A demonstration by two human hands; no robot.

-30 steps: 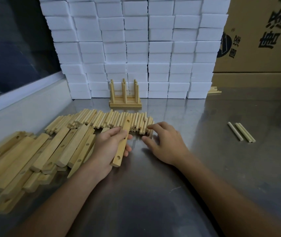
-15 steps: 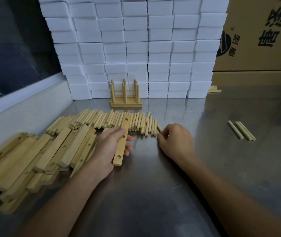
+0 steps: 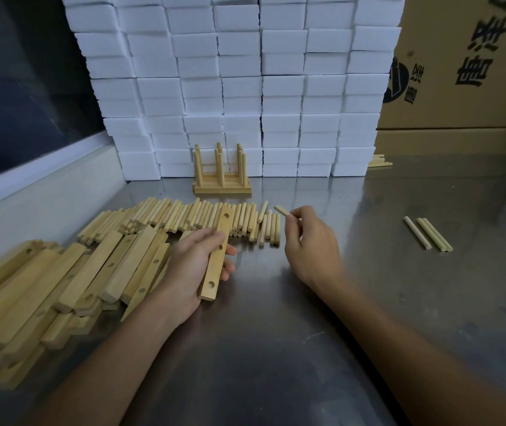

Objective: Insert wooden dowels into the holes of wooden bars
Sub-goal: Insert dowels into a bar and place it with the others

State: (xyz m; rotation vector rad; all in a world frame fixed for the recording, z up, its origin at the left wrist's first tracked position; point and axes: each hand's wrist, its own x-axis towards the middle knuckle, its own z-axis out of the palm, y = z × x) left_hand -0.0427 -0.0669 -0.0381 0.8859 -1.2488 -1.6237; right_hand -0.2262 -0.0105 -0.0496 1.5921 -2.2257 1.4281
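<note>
My left hand [image 3: 195,265] grips a wooden bar [image 3: 217,256] with three holes, held lengthwise above the metal table [image 3: 276,348]. My right hand [image 3: 310,241] pinches one wooden dowel [image 3: 282,210] between thumb and fingers, lifted just right of the dowel row [image 3: 190,218]. The dowel's free end points up and to the left, a short way from the bar's far end. A heap of drilled bars [image 3: 61,281] lies to the left of my left hand.
A finished piece with upright dowels in bars [image 3: 221,170] stands against the wall of white foam blocks [image 3: 239,87]. Three loose dowels [image 3: 428,233] lie at the right. Cardboard boxes [image 3: 467,72] fill the back right; more dowels [image 3: 379,161] lie at their foot.
My right hand went to the right end of the dowel row, took one dowel and lifted it off the table. My left hand kept the bar almost still.
</note>
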